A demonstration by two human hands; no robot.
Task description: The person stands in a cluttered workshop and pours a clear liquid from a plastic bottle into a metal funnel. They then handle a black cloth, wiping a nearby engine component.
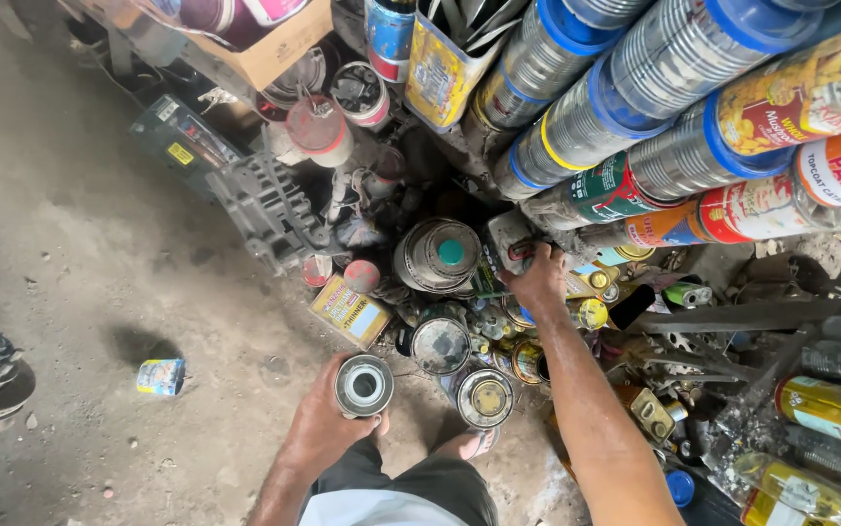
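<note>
While stacked ribbed metal cans (625,68) with blue rims fill the shelf above, dented, dusty round tins (437,255) crowd the gritty concrete floor (79,244). The right hand (537,281) reaches among them, fingers apparently curled on a small grey tin (508,241). The left hand (328,414) wraps its fingers around a small open-topped metal can (363,385).

Left hand (328,414) low and close to the body, fingers (343,375) curled shut in a grip, forearm bare. Right arm stretched far forward, elbow nearly straight, right hand (537,282) knuckles up, fingers bent down in a closed grasp.
</note>
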